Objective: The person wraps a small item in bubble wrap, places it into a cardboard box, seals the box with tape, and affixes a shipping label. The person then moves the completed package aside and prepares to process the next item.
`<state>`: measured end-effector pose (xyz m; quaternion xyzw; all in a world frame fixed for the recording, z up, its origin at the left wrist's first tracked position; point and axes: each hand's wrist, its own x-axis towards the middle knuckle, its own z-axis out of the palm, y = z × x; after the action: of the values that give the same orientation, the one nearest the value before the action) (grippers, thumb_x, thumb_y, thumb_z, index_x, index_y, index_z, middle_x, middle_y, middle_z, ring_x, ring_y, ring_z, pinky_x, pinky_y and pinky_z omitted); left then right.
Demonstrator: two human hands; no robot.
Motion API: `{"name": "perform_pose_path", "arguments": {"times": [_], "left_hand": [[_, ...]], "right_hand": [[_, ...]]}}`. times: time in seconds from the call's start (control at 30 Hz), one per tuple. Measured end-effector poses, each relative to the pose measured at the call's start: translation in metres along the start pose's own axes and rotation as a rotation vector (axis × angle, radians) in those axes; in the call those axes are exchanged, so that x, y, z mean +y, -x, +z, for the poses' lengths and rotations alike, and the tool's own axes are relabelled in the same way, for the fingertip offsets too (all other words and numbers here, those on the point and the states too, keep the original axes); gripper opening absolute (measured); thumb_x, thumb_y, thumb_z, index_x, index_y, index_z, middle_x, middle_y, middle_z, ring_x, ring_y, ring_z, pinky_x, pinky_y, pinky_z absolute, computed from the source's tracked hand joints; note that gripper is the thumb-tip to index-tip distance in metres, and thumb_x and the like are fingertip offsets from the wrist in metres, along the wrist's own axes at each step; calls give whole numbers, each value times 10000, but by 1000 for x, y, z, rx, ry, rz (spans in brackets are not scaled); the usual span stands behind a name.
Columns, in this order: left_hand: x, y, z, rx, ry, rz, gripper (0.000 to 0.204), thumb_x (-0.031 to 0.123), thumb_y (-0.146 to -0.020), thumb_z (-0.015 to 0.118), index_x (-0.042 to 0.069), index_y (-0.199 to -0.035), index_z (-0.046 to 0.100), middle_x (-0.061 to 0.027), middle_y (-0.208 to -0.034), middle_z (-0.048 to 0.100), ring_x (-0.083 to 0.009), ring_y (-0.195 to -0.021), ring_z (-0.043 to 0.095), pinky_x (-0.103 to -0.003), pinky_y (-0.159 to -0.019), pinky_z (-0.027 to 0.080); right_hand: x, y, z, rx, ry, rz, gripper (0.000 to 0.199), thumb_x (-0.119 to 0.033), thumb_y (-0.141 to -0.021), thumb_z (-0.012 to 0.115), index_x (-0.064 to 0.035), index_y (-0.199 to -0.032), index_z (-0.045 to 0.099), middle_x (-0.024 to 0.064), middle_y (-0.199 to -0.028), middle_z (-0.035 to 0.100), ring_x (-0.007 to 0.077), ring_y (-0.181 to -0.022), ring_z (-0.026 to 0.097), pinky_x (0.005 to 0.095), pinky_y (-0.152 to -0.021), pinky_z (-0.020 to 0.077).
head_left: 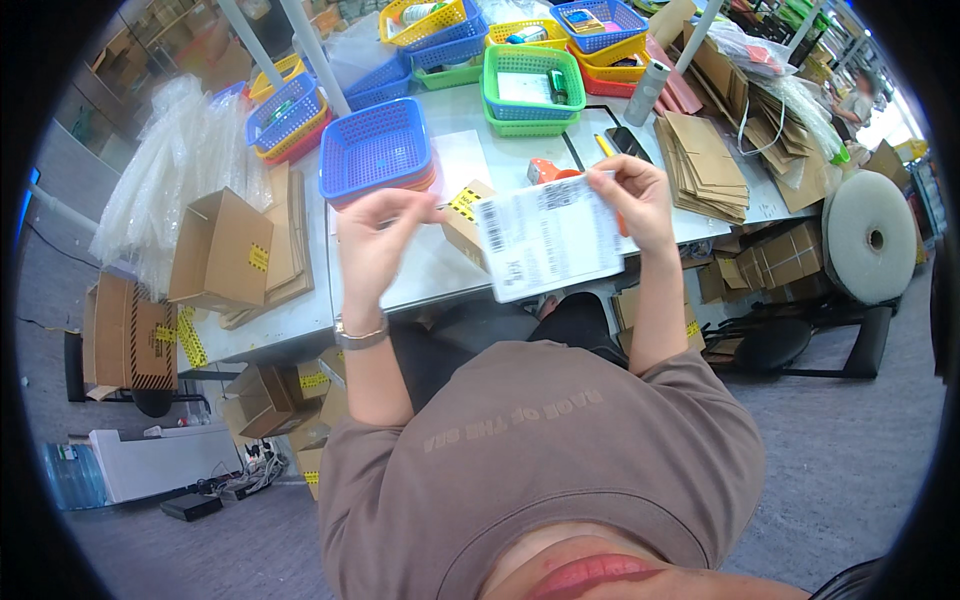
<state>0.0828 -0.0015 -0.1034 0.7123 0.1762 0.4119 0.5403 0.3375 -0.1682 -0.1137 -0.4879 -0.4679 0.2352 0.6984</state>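
My right hand [640, 200] pinches the upper right corner of a white shipping label [550, 238] printed with barcodes and text. The label hangs over the front edge of the table. To its left my left hand [378, 238] is raised, thumb and fingers drawn together; anything between them is too small to make out. Behind the label, partly hidden, sits a small cardboard box [462, 232] with yellow-and-black tape. An orange tape dispenser [545, 170] shows just beyond the label's top edge, partly covered by it and my right hand.
A blue basket stack [375, 150] stands beyond my left hand; green baskets [530, 85] are farther back. Flat cardboard [700, 165] and a dark phone [630, 143] lie right. An open carton [222, 250] and bubble wrap [180, 180] are left, a large roll [870, 238] far right.
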Motion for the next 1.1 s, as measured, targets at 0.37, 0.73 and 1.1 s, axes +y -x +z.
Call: {"name": "perform_pose_path", "arguments": {"times": [0.37,0.73,1.1], "left_hand": [[-196,30,3,-195,-651,-584,688,582,-945,461,-64,-1146,592,-252,-1138,632,-332,-1124,592,-371,-961,431],[-204,29,66,-89,-129,-393,651,434,-932,577,-77,-1301,414,-265,-1209,597,-348,-1170,570,-373,-996,422],[-219,18,52,-256,-1081,229,646,371,-873,621,109,-1425,410,-176,-1516,306,-341,-1421,246,-500,-1125,249]], "right_hand": [[153,-18,-33,364,-289,313,182,-149,-865,706,4,-955,665,37,-850,693,64,-739,615,237,-646,493],[214,10,-9,53,159,510,171,-158,-838,738,-33,-859,624,29,-804,672,65,-727,598,211,-677,458],[192,19,-5,-250,545,88,433,-66,-922,500,-88,-1355,492,124,-1355,484,250,-1248,476,358,-1029,390]]}}
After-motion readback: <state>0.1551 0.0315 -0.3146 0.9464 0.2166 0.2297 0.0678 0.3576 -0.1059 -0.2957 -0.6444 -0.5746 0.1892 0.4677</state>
